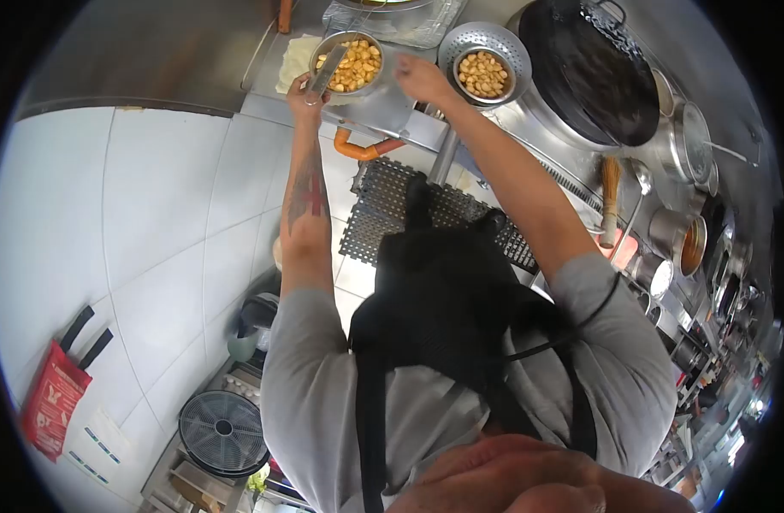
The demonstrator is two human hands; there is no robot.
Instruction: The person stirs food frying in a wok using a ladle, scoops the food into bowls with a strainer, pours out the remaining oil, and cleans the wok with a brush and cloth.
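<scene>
My left hand (306,92) is closed round the end of a flat metal utensil (327,70), whose exact kind I cannot make out. The utensil slants over the left rim of a metal bowl (381,72) of golden-brown chunks of food (355,66). Between that bowl and a perforated metal colander (450,56) is my right hand (422,79). Its fingers are bent and blurred, so their grip is unclear. Inside the colander sits a smaller metal bowl (512,84) with similar chunks (483,75). Pale, crumpled sheet material (294,64) lies left of the first bowl.
A large black wok (580,73) stands right of the colander. Along the right counter are a bamboo brush (610,192), a ladle (641,175) and several pots. An orange pipe (357,152) runs below the front edge. Black perforated mats (383,192) cover the floor.
</scene>
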